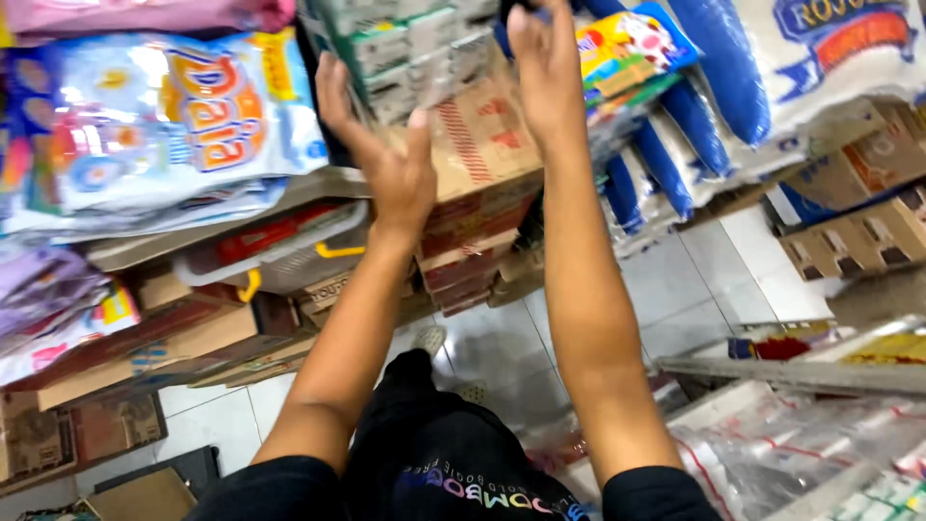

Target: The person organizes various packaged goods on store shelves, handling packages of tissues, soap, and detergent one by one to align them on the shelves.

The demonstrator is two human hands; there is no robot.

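Shrink-wrapped bundle of small green-and-white boxes point(410, 48) sits at about 12 o'clock in the head view, on top of a cardboard carton with red stripes point(477, 140). Both arms are stretched up to it. The left hand point(386, 145) is pressed flat against the left side of the bundle, fingers spread and open, the thumb lying on the carton's front edge. The right hand point(545, 68) is on the right side, also open and flat, fingertips reaching past the top edge of the picture. So the hands do not close around anything; they squeeze the bundle between two palms.

By my judgement the step in hand is the seating or lifting of this bundle on the stack; which of the two I cannot tell. The next move asks for equal pressure from both palms, because the plastic wrap looks slippery and the bundle stands above head level on a tilted pile.

Below the carton there is a pile of flat red and brown boxes point(473, 251). At 9 o'clock lie big soft detergent bags point(174, 116) in blue, white and orange, and under them a plastic container with yellow clips point(289, 256). At 2 o'clock lean blue-and-white sacks point(733, 87) and a colourful pouch point(632, 48). The white tiled floor point(694, 280) shows between the stacks. At 4 o'clock clear plastic packets point(801, 434) lie on a counter.
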